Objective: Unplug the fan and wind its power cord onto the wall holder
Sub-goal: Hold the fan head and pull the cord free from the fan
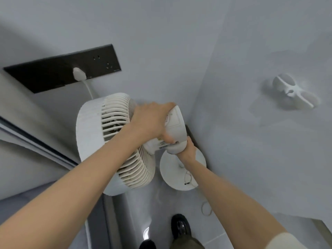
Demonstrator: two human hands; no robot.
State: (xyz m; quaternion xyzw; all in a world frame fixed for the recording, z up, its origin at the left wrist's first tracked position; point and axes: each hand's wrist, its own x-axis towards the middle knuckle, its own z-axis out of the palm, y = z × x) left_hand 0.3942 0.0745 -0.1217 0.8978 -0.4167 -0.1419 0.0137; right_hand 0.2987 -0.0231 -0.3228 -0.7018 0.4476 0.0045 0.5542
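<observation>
A white pedestal fan (pixel 93 133) stands in a wall corner, its round base (pixel 172 175) on the floor. My left hand (pixel 150 121) grips the top of its motor housing from above. My right hand (pixel 186 150) holds the underside of the housing near the neck. The fan's white plug (pixel 79 74) sits in a black socket strip (pixel 45 76) on the left wall, with the white cord (pixel 89 88) dropping behind the fan head. A white cross-shaped wall holder (pixel 294 91) is fixed on the right wall, bare of cord.
A rubber band (pixel 206 208) lies on the grey floor tiles near my shoes (pixel 180 225). A pale sliding door frame (pixel 36 141) runs along the left.
</observation>
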